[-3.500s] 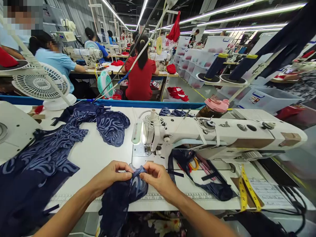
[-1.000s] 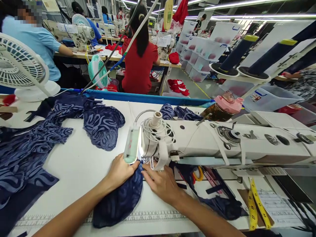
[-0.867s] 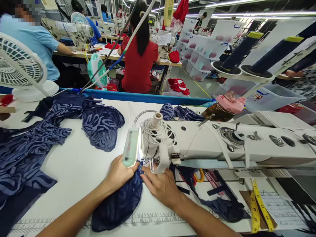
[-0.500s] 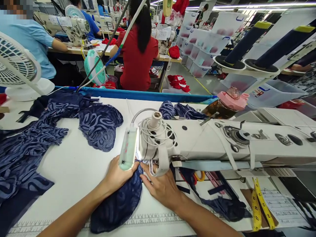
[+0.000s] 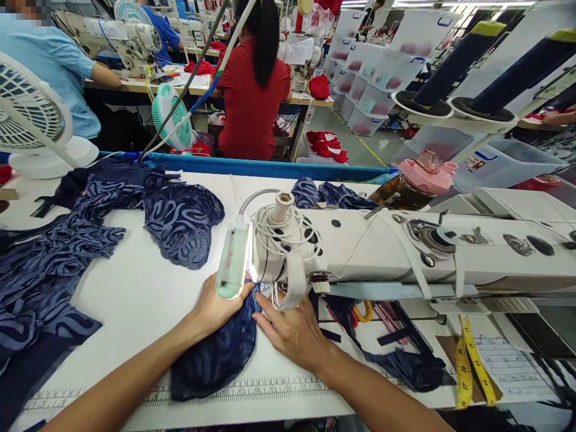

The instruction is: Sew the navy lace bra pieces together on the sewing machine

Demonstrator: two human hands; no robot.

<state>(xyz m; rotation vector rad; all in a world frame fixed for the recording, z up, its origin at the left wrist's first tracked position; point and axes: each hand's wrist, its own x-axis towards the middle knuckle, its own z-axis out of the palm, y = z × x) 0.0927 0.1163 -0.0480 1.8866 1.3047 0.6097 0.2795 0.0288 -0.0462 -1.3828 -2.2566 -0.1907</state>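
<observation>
A dark blue lace piece (image 5: 220, 354) lies on the white table (image 5: 144, 294) under the head of the white sewing machine (image 5: 396, 252). My left hand (image 5: 216, 306) rests on its left side, fingers pressed down beside the machine's lamp (image 5: 233, 266). My right hand (image 5: 290, 330) lies flat on the fabric's right edge, fingertips pointing at the presser foot (image 5: 270, 289). Both hands hold the lace flat at the needle.
More blue lace pieces (image 5: 180, 219) are heaped at the left and behind the machine. A white fan (image 5: 31, 120) stands at the far left. A yellow tape measure (image 5: 468, 360), scissors (image 5: 362, 312) and a pink-lidded bottle (image 5: 411, 186) are at the right. Other people sit at machines beyond.
Earlier both hands held the lace up in a pinch in front of the machine. Now it lies flat under the presser foot, with both hands pressing it down; they have crept slightly forward.
</observation>
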